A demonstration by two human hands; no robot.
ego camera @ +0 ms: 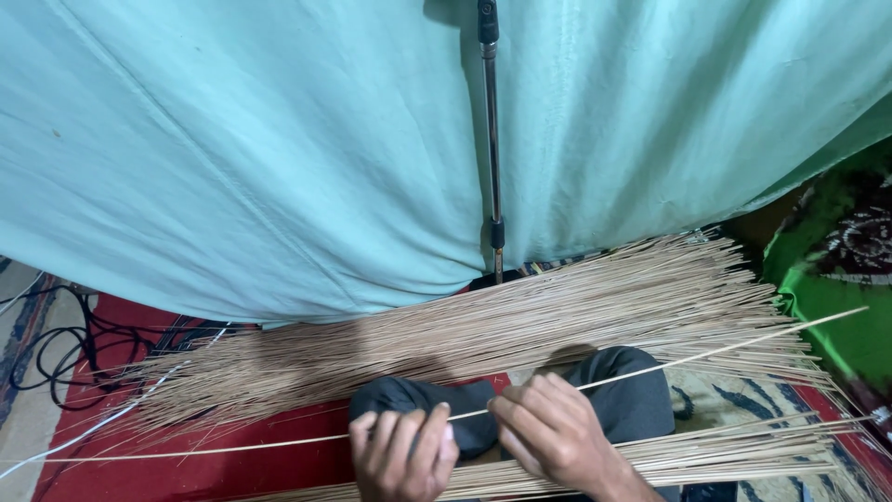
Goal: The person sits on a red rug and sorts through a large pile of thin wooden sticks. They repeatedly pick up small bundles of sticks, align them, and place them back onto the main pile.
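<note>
At the bottom centre of the frame, the left hand (403,454) and the right hand (548,429) sit side by side, both closed around one long thin stick (706,356). The stick passes through both fists and runs from the lower left edge up to the right edge, crossing above a dark grey knee (632,390). Behind the hands, across the middle, lies a wide pile of sticks (520,325) on a red rug (139,465). A smaller bundle (734,454) lies at the lower right, just beside the right wrist. A teal cloth (260,158) fills the top, with a metal pole (491,139) down its centre.
</note>
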